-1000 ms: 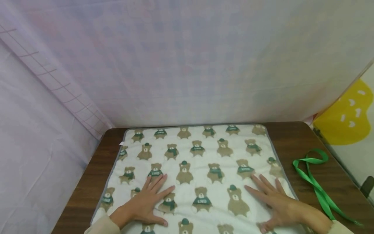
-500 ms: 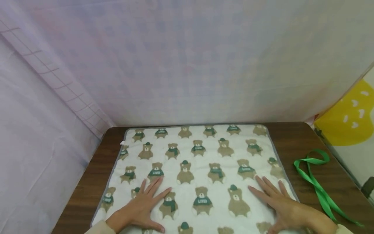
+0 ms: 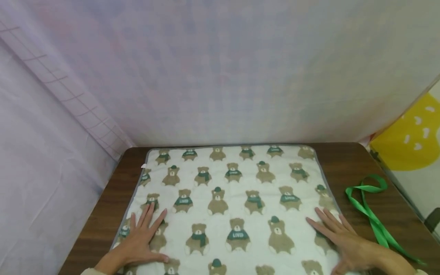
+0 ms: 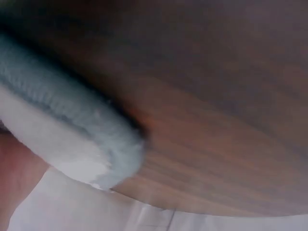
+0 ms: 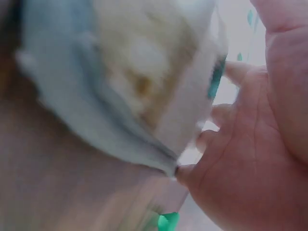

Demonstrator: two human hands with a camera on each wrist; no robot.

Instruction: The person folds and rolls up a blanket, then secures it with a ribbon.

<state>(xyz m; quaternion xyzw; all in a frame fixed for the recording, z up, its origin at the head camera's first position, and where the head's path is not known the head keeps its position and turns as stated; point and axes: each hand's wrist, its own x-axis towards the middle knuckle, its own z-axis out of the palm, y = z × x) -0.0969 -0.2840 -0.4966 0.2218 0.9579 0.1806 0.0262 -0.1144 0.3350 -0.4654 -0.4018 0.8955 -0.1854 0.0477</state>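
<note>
A white cloth (image 3: 227, 206) with a teddy bear print and grey edging lies spread on the brown wooden table. My left hand (image 3: 137, 240) rests on it near the left edge, fingers spread and palm down. Near the right edge, my right hand (image 3: 347, 240) lies on the cloth in the same way, fingers apart. Up close in the right wrist view, the grey edging (image 5: 110, 130) runs beside my right hand (image 5: 236, 144). The left wrist view shows the cloth's grey edging (image 4: 96, 120) against the wood. The cloth's front part is out of view.
A looped green ribbon (image 3: 374, 217) lies on the table (image 3: 343, 160) to the right of the cloth. Pale patterned sheeting (image 3: 220, 76) hangs behind the table and along its left side. A yellow shape (image 3: 405, 141) shows on the wall at the right.
My left hand has slid left across the cloth toward its left edge. The right hand has moved a little to the right. The cloth lies much as before.
</note>
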